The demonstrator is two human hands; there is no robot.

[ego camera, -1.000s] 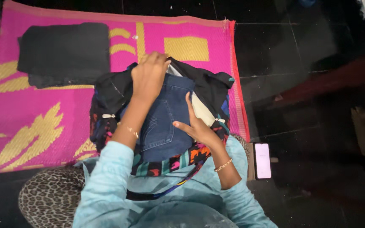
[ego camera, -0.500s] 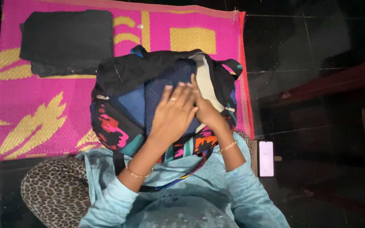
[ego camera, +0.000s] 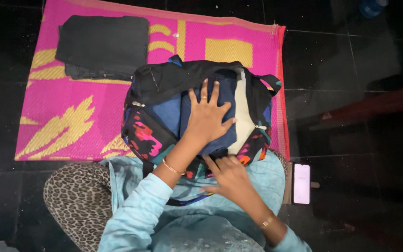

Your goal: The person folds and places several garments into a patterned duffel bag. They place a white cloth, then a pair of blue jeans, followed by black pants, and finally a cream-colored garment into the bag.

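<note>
Left hand (ego camera: 207, 117): fingers spread, palm flat on the jeans (ego camera: 211, 100) inside the open backpack (ego camera: 164, 88). Right hand (ego camera: 229, 175): fingers loosely apart, touching the backpack's near edge. Backpack lies on a pink mat (ego camera: 71, 116); a phone (ego camera: 301, 183) lies nearby.

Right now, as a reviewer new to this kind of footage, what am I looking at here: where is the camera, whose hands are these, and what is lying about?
The one picture comes from a camera worn on a seated person's head, looking down. Their left hand presses flat on folded blue denim clothing packed in an open black backpack with bright patches. Their right hand touches the bag's near edge. The bag sits on a pink and yellow woven mat, which also bears a folded dark cloth. A phone lies on the dark floor.
</note>
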